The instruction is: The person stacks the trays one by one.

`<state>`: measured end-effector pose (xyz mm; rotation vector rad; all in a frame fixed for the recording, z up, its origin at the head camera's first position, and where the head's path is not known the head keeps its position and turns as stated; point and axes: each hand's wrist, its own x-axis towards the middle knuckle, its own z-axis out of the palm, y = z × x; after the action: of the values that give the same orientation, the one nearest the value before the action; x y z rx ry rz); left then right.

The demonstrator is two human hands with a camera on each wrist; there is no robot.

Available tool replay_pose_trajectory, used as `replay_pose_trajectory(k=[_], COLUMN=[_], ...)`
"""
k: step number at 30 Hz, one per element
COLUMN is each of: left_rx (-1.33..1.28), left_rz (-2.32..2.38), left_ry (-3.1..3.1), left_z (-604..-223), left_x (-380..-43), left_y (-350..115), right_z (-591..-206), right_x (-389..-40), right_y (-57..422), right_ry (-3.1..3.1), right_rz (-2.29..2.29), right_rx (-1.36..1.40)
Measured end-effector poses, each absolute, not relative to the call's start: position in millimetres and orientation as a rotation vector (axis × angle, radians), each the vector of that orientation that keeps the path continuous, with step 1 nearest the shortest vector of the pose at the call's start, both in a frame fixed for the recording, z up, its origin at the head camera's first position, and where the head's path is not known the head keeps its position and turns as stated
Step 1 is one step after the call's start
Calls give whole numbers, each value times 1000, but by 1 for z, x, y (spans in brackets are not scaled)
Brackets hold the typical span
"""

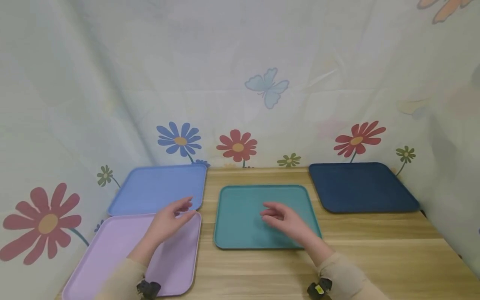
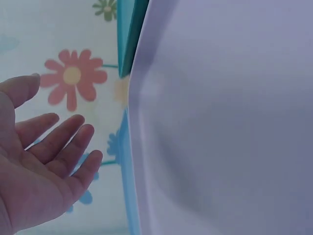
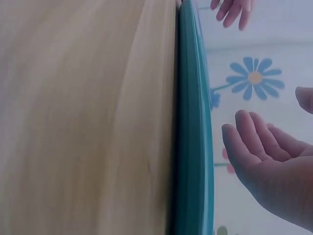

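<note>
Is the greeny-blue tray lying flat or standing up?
Lying flat: in the head view, the greeny-blue tray faces up, resting on the wooden table.

Printed cloth [image 1: 210,50] w/ soft folds hangs behind & along both sides of a wood-grain desk [image 1: 255,271]. A pale-blue butterfly print [image 1: 268,88] sits upper ctr.; below, a red flower [image 1: 237,146] stands btwn. a blue flower [image 1: 180,141], L, & a small green flower [image 1: 289,160], R. Another red bloom [image 1: 358,140] shows just above a navy tray [image 1: 363,187], lying flat at the desk's back R. A larger red flower [image 1: 48,224] marks the cloth at far L; an orange print [image 1: 446,10] is cut off at top R.
</note>
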<state>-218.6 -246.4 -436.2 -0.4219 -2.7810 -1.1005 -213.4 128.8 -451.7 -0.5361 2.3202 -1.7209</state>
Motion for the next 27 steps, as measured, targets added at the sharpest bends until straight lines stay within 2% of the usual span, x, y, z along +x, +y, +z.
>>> replay_pose_trajectory(k=[7, 27], left_rx=[-313, -57], left_rz=[-1101, -1173], left_ry=[-2828, -2883], left_z=[-434, -437], left_x=[-221, -214], left_y=[-283, -363], right_z=[-458, -457], right_x=[-208, -185], right_y=[94, 24], right_ry=[2129, 1841], right_rz=[-1851, -2000], right_rx=[-445, -403])
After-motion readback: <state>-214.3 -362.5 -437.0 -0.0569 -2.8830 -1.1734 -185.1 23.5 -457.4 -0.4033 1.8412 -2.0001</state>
